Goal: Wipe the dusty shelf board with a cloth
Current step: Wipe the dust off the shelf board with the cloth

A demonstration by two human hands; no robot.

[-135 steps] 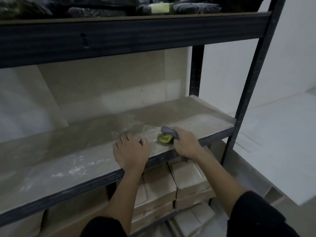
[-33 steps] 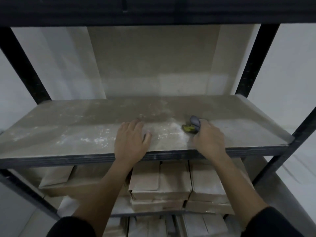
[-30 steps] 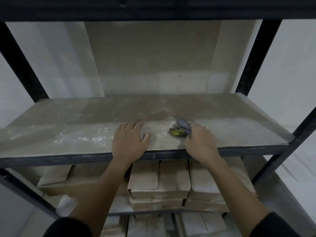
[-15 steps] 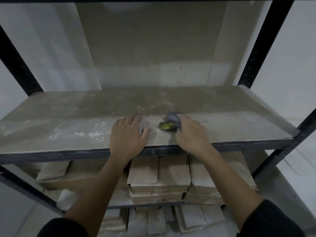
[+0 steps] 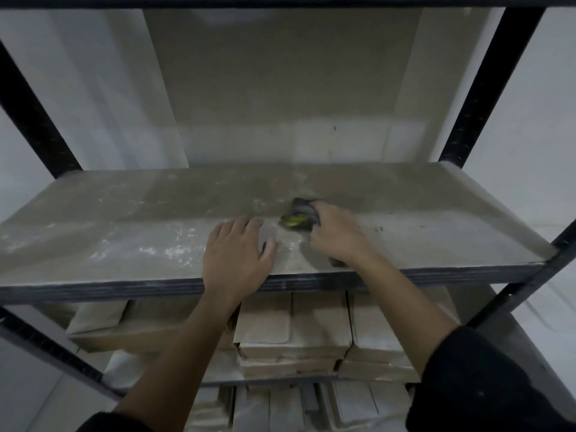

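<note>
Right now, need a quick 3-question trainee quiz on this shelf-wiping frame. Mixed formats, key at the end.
1. True or false: the left hand lies flat with straight fingers on the shelf board.
2. Multiple choice: what does the right hand hold? A) a spray bottle B) a grey and yellow-green cloth C) a brush
3. Fill in: the white dust patch lies to the ____ of the left hand.

Key
1. True: palm down near the front edge, no grip on anything.
2. B: fingers curled round the bunched cloth, pressed on the board.
3. Left.
</note>
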